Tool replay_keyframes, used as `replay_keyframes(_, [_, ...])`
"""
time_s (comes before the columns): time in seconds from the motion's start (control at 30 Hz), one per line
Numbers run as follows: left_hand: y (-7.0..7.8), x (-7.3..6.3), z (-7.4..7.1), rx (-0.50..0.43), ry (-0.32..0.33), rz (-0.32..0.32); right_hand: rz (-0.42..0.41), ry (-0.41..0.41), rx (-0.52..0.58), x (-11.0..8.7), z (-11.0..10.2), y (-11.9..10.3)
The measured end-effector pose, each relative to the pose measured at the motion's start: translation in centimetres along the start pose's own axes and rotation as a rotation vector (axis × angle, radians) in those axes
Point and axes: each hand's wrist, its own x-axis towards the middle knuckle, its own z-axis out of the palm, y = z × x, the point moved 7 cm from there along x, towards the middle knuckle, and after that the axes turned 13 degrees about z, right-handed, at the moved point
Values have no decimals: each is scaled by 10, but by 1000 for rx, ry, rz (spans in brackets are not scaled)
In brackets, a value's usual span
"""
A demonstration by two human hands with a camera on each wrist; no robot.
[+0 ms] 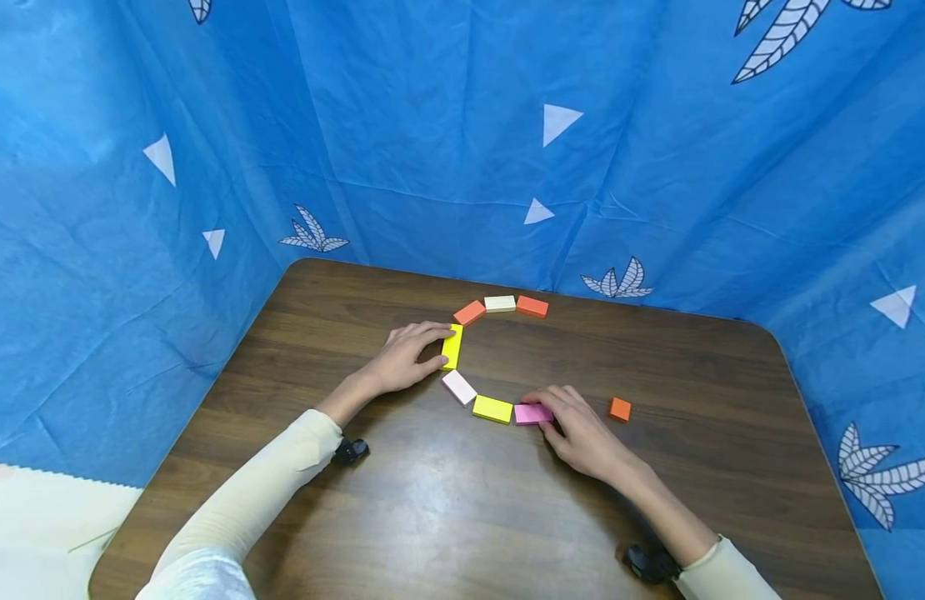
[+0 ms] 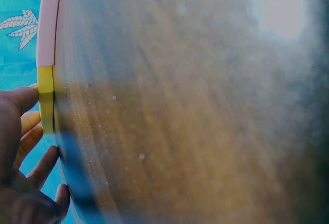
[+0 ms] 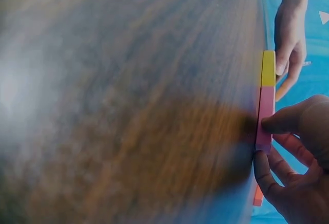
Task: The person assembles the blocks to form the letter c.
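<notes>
Several small flat blocks form a curved line on the brown table. My left hand [image 1: 406,358] pinches a bright yellow block [image 1: 452,348] at the curve's left side, thumb at its near end and fingers at its far end. A pale pink block [image 1: 459,387] and a second yellow block [image 1: 492,409] follow, leading to a magenta-pink block [image 1: 530,414]. My right hand [image 1: 582,429] pinches that pink block; in the right wrist view the thumb lies against the pink block's side [image 3: 265,116]. At the curve's far end lie two orange-red blocks [image 1: 469,312] with a cream block [image 1: 500,303] between them.
A lone orange block [image 1: 619,409] lies right of my right hand. The wooden table [image 1: 432,517] reflects light near its front. Behind and beside it hangs a blue cloth [image 1: 432,125] with white leaf and triangle prints.
</notes>
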Motion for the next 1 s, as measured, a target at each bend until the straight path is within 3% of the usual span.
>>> replay_keyframes(0.33, [-1, 1, 1, -4, -9, -9, 44, -5, 34, -3, -8, 8])
replay_keyframes(0.6, [0, 0, 1, 2, -8, -4, 95, 86, -25, -18, -49, 41])
replay_keyframes(0.8, [0, 0, 0, -3, -5, -11, 227, 169, -65, -34, -79, 76])
replay_keyframes(1.0, [0, 0, 0, 1, -2, -6, 390, 148, -71, -41, -81, 102])
